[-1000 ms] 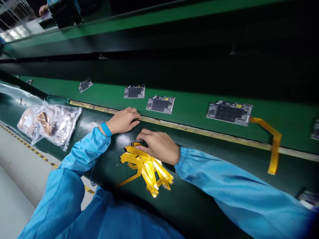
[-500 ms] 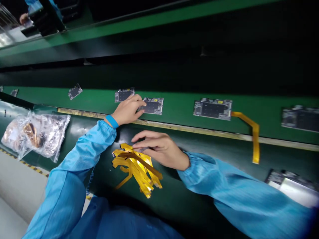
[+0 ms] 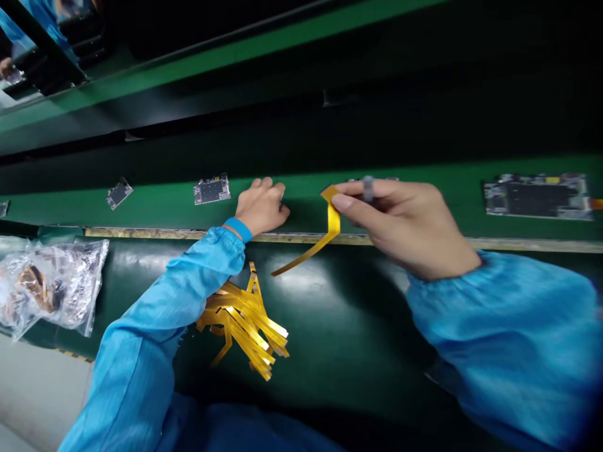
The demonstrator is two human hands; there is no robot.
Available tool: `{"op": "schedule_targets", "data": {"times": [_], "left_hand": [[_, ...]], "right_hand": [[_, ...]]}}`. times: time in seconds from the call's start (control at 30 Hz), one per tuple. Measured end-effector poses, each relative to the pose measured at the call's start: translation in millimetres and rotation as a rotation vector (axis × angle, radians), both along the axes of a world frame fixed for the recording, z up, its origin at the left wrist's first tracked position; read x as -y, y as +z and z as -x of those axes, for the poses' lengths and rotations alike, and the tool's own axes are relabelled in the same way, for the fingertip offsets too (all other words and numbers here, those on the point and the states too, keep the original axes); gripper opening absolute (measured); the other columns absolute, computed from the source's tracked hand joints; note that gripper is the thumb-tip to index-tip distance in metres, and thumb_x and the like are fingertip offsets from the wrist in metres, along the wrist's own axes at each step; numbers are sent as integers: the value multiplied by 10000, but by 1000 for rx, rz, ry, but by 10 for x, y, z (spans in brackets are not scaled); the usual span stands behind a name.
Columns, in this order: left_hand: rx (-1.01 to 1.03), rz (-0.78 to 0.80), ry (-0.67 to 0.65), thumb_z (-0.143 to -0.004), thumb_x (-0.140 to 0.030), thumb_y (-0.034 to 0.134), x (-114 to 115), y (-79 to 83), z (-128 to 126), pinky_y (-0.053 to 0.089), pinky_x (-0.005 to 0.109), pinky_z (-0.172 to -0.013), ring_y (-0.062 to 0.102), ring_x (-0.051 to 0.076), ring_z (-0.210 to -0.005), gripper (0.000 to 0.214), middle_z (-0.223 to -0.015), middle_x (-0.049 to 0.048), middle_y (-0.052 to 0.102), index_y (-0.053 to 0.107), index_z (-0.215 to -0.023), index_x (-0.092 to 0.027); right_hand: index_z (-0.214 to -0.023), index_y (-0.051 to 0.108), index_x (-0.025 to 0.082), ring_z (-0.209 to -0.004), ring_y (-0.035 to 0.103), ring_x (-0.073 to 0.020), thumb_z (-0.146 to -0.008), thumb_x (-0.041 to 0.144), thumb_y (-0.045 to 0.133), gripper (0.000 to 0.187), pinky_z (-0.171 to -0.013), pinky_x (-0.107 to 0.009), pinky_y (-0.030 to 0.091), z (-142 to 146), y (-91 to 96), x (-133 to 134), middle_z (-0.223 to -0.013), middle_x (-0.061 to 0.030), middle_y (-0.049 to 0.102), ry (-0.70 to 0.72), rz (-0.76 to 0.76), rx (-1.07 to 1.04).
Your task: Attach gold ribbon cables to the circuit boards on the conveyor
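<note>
My right hand (image 3: 409,220) pinches one yellow flex cable (image 3: 333,220) near its dark-tipped upper end, and the free tail hangs down to the left. A grey band circles one finger of this hand. Behind those fingers only the top edge of a circuit board (image 3: 352,180) shows on the green belt. On the belt to the left rests my left hand (image 3: 264,204), its fingers curled in; the inside of the hand is hidden. Below my left wrist, partly covered by the sleeve, lies a pile of yellow flex cables (image 3: 249,320).
Further circuit boards lie along the green belt (image 3: 164,201): one (image 3: 211,189) left of my left hand, a tilted one (image 3: 119,193) beyond it, and another (image 3: 537,198) at right with an orange cable. A clear plastic bag (image 3: 61,282) sits at left. Another person's sleeve shows top left.
My right hand has lifted one flex cable off the pile and carried it up and right over the belt. My left hand's fingers have left the circuit board and curled in. The view has shifted.
</note>
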State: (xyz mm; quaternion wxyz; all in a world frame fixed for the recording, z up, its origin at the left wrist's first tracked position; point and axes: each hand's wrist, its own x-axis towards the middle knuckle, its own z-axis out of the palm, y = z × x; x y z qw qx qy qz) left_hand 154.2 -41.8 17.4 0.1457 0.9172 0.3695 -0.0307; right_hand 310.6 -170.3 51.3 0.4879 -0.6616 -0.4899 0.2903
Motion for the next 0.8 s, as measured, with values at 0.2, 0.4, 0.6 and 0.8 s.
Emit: {"op": "schedule_targets", "data": {"times": [0.2,0.4,0.6,0.8], "left_hand": [[-6,15,40,-940,-200,615,-10,-23,-85,546,465,-908,606,345,-1165,69,-1102,139,646,671,-977,-180],[97,34,-4,-897,-91,570,-97,-53,41,519,419,-958,624,277,-1052,126,-1015,92,652,647,-895,-190],[216,26,-144,-872,-62,533,-80,-107,204,498,406,-963,586,256,-1038,183,-1045,84,638,654,-931,-186],[223,27,-190,-887,-77,530,-38,-124,194,492,426,-986,572,270,-1091,198,-1091,94,625,669,-978,-187]], "right_hand": [[-980,800,237,-874,727,-279,-866,585,706,378,-797,-433,597,-270,-419,-245,-940,-68,799,129,209,79],[-749,736,217,-687,607,-181,-897,550,643,376,-652,-308,463,-264,-528,-427,-664,0,659,242,342,240],[-766,769,212,-693,637,-181,-835,404,669,228,-651,-293,476,-248,-519,-503,-696,-3,716,186,361,267],[-797,798,224,-675,642,-180,-829,403,680,217,-639,-292,492,-326,-573,-474,-687,6,723,149,356,302]]}}
